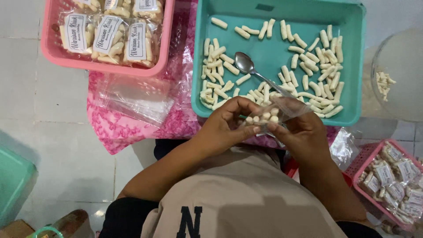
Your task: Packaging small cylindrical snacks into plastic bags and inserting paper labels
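My left hand (227, 122) and my right hand (299, 132) meet over my lap, both gripping a small clear plastic bag (273, 112) with several pale snack sticks in it. The left fingers curl over the bag's near end, and the right fingers pinch its other side. Just beyond the hands lies a teal tray (352, 66) strewn with many loose pale sticks (324, 61) and a metal spoon (251, 68).
A pink basket (48, 48) of sealed, labelled snack packs sits at top left. Another pink basket (365, 158) of packs is at lower right. Empty clear bags (132, 97) lie on a pink patterned cloth (114, 128). A clear bowl (396, 75) stands at right, a teal container (13, 180) at left.
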